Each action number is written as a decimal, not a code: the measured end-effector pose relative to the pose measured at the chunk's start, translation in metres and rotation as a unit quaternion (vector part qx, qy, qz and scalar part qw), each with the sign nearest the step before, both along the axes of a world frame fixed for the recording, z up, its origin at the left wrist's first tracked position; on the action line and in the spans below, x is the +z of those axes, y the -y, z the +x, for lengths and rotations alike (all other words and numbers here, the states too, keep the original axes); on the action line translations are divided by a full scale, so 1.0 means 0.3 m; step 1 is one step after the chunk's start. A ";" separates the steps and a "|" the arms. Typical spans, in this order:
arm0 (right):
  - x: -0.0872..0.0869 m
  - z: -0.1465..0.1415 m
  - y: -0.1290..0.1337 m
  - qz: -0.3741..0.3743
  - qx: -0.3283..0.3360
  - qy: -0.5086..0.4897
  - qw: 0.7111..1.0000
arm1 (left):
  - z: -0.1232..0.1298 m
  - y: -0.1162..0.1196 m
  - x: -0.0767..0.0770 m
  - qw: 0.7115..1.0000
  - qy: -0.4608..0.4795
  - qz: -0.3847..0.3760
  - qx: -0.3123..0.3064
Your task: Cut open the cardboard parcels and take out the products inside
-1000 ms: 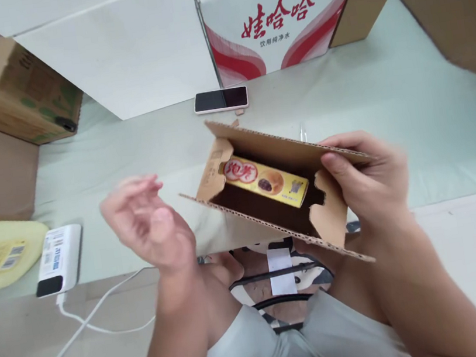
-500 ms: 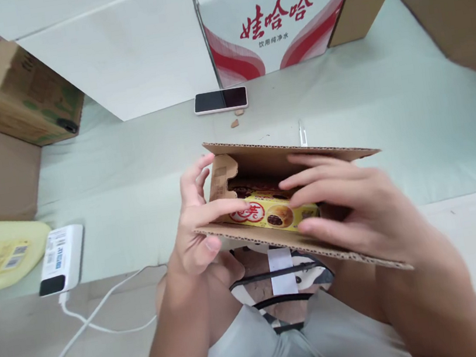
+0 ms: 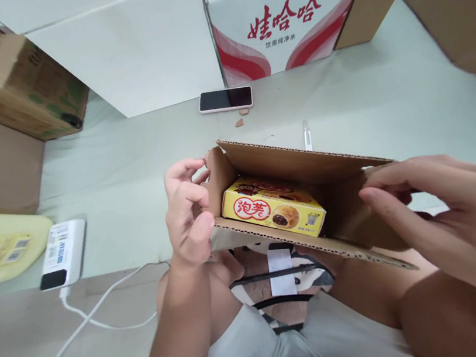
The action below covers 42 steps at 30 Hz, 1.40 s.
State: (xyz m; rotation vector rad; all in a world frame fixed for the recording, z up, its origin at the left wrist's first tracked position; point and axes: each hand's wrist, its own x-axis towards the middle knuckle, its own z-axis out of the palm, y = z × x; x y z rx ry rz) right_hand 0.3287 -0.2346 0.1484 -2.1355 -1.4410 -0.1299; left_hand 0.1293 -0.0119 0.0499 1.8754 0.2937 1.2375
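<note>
Over green cloth (image 3: pixel 121 165), left hand (image 3: pixel 190 215) and right hand (image 3: pixel 459 212) grip a mouth-up carton (image 3: pixel 293 165), lengthwise kinda left-right; white box (image 3: pixel 126 49) far side.

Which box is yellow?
The small box inside the open carton; that carton is brown, and the other boxes are brown or mostly white.

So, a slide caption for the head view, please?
Left hand and right hand at an open box, yellow carton inside.

Pale grey shorts (image 3: pixel 240 352), bare fingers (image 3: pixel 199 240)
</note>
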 end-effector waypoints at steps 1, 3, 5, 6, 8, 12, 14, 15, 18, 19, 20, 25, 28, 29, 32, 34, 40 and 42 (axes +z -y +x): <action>0.004 0.002 0.012 -0.042 -0.002 0.019 0.999 | -0.001 0.000 0.000 1.000 0.000 -0.005 -0.001; 0.010 0.009 0.034 -0.116 0.003 0.063 0.991 | 0.000 0.002 0.000 1.000 0.004 -0.013 -0.003; 0.013 0.011 0.051 -0.161 0.013 0.097 0.982 | 0.005 0.008 0.001 1.000 0.013 -0.021 -0.011; 0.014 0.008 0.058 -0.173 0.013 0.107 0.979 | 0.009 0.013 0.003 0.999 0.020 -0.024 -0.015; 0.014 -0.005 0.065 -0.194 0.010 0.115 0.974 | 0.017 0.024 0.007 0.999 0.033 -0.029 -0.020; -0.007 -0.038 0.049 -0.171 0.029 0.109 0.979 | 0.030 0.045 0.019 0.998 0.038 -0.036 -0.015; -0.027 -0.045 0.029 -0.160 0.075 0.091 0.980 | 0.032 0.049 0.025 0.998 0.034 -0.042 -0.012; -0.037 -0.045 0.019 -0.159 0.102 0.080 0.979 | 0.033 0.050 0.027 0.998 0.033 -0.045 -0.013; -0.061 -0.035 -0.003 -0.176 0.154 0.054 0.971 | 0.036 0.048 0.032 0.998 0.043 -0.045 -0.028; -0.066 -0.031 -0.007 -0.190 0.159 0.049 0.968 | 0.037 0.048 0.032 0.997 0.049 -0.043 -0.032; -0.069 -0.026 -0.010 -0.205 0.163 0.045 0.964 | 0.038 0.047 0.032 0.997 0.052 -0.043 -0.032; -0.079 -0.011 -0.014 -0.226 0.188 0.046 0.955 | 0.036 0.043 0.029 0.997 0.046 -0.060 -0.018; -0.083 -0.007 -0.019 -0.203 0.180 0.046 0.961 | 0.030 0.039 0.029 0.998 0.035 -0.059 -0.016; -0.084 -0.006 -0.021 -0.194 0.171 0.048 0.965 | 0.028 0.038 0.029 0.998 0.029 -0.056 -0.014; -0.090 -0.001 -0.028 -0.170 0.130 0.077 0.974 | 0.026 0.035 0.028 0.999 0.021 -0.049 -0.008; -0.096 0.002 -0.032 -0.169 0.115 0.100 0.974 | 0.026 0.035 0.026 0.998 0.029 -0.047 -0.010; -0.108 -0.004 -0.043 -0.203 0.083 0.119 0.968 | 0.027 0.036 0.024 0.998 0.040 -0.045 -0.014; -0.111 -0.007 -0.050 -0.204 0.060 0.122 0.970 | 0.025 0.035 0.025 0.998 0.040 -0.044 -0.018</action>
